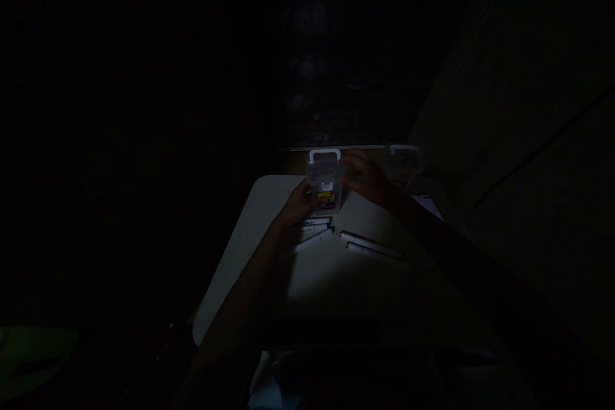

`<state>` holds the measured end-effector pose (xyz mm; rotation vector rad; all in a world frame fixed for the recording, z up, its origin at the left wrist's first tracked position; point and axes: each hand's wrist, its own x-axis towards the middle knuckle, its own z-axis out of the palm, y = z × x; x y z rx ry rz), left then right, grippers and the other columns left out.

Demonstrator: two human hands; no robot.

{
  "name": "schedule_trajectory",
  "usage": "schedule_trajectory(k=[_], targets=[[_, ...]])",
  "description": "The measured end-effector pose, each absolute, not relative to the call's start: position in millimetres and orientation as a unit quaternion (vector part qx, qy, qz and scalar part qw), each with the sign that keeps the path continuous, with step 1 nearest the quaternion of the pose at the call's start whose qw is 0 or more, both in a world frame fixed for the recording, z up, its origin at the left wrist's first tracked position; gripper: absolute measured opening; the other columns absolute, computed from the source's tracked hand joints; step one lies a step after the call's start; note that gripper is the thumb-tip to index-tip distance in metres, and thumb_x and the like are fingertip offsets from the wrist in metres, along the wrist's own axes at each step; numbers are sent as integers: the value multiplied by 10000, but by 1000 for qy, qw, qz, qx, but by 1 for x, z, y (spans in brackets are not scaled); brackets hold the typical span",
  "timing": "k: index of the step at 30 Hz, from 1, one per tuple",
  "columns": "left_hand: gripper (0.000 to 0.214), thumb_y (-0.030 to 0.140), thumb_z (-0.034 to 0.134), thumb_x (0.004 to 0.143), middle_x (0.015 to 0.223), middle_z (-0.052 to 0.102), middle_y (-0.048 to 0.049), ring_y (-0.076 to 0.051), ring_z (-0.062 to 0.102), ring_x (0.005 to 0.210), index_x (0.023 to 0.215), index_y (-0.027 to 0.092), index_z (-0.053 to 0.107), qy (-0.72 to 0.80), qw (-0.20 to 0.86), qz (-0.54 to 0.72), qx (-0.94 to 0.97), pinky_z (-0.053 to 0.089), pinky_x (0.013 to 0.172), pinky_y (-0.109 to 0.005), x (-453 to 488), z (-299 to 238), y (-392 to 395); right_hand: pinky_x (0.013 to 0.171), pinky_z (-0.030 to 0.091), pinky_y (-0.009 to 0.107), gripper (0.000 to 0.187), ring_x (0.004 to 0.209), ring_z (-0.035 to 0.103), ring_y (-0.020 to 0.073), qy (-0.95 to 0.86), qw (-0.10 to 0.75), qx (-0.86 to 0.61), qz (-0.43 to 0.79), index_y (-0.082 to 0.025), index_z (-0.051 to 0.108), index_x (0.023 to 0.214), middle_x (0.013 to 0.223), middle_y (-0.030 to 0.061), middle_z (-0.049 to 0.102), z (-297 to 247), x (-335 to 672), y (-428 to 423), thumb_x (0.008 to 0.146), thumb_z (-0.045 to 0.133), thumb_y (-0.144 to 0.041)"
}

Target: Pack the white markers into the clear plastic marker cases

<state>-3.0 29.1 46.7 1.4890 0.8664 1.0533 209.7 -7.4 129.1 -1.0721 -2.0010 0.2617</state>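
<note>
A clear plastic box (329, 173) with a white handle and a white latch stands upright near the far edge of the table. A colourful label (327, 200) is on its front. My left hand (298, 204) is closed around the box's lower left side. At its upper right edge, my right hand (366, 177) has its fingers curled against the box. Several white markers with green ends (313, 228) lie below my left hand. Two white markers with red ends (372, 245) lie to the right, beneath my right forearm.
The room is very dark. A second clear box (402, 160) with a white handle stands at the table's far right. A lit phone (427, 206) lies near the right edge of the white table (254, 218). Something green (36, 359) shows at lower left.
</note>
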Motion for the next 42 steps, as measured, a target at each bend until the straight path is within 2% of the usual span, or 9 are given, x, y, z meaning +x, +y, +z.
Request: schedule_trajectory(k=[6, 13, 18, 23, 26, 32, 36, 40, 42], targets=[[740, 360, 863, 514, 1180, 674, -107, -258, 644, 1096, 1144, 159, 532, 370, 498, 443, 647, 488, 1018, -442, -7, 42, 24, 944, 509, 433, 416, 1186, 557, 271, -785, 431, -425, 131, -183, 559, 1133, 1238, 142, 603, 125, 202, -9, 737, 672, -249], [695, 380, 840, 581, 1207, 671, -88, -264, 636, 1127, 1174, 176, 540, 362, 492, 433, 663, 488, 1028, -442, -10, 40, 16, 939, 508, 402, 390, 1101, 605, 229, -751, 464, -440, 165, -227, 526, 1091, 1181, 76, 631, 115, 196, -6, 739, 676, -302], [680, 345, 843, 587, 1206, 670, -103, -282, 642, 1124, 1177, 172, 552, 347, 510, 438, 654, 494, 1022, -464, -10, 38, 13, 948, 501, 418, 423, 1086, 609, 226, -710, 522, -433, 192, -224, 512, 1128, 1147, 73, 635, 118, 190, 5, 805, 628, -470], [747, 364, 855, 581, 1208, 671, -106, -293, 637, 1144, 1228, 174, 532, 329, 538, 438, 640, 498, 1021, -475, -10, 34, 10, 999, 468, 449, 519, 1086, 610, 218, -707, 538, -415, 194, -208, 544, 1116, 1084, 49, 639, 133, 186, 30, 866, 470, -657], [799, 362, 854, 590, 1196, 675, -108, -289, 640, 1141, 1281, 178, 497, 330, 551, 435, 632, 499, 1018, -476, -11, 33, 5, 1057, 415, 467, 572, 1149, 587, 223, -709, 545, -405, 191, -185, 538, 1184, 1113, 58, 624, 131, 184, 52, 909, 372, -658], [820, 333, 861, 572, 1156, 683, -117, -292, 650, 1117, 1282, 150, 494, 331, 559, 428, 628, 486, 1026, -496, -11, 34, 5, 1147, 299, 488, 601, 1360, 435, 249, -667, 558, -441, 223, -176, 472, 1323, 1332, 95, 520, 109, 183, 79, 912, 422, -611], [838, 329, 856, 569, 1226, 657, -120, -290, 636, 1146, 1299, 163, 478, 328, 564, 432, 623, 489, 1025, -486, -10, 31, 7, 1117, 371, 447, 591, 1284, 513, 214, -654, 537, -434, 309, -225, 461, 1308, 1318, 83, 561, 101, 181, 69, 890, 439, -642], [845, 329, 852, 572, 1254, 649, -116, -281, 637, 1150, 1307, 174, 463, 327, 565, 437, 619, 504, 1013, -463, -10, 31, 8, 951, 520, 437, 634, 1185, 582, 226, -643, 508, -415, 396, -231, 448, 1305, 1327, 92, 563, 96, 180, 53, 865, 441, -686], [848, 330, 857, 559, 1257, 647, -119, -285, 635, 1152, 1294, 165, 469, 329, 559, 436, 624, 504, 1014, -460, -10, 33, 11, 912, 538, 423, 605, 1136, 605, 229, -643, 491, -429, 401, -226, 497, 1255, 1256, 89, 603, 95, 182, 47, 863, 445, -683]])
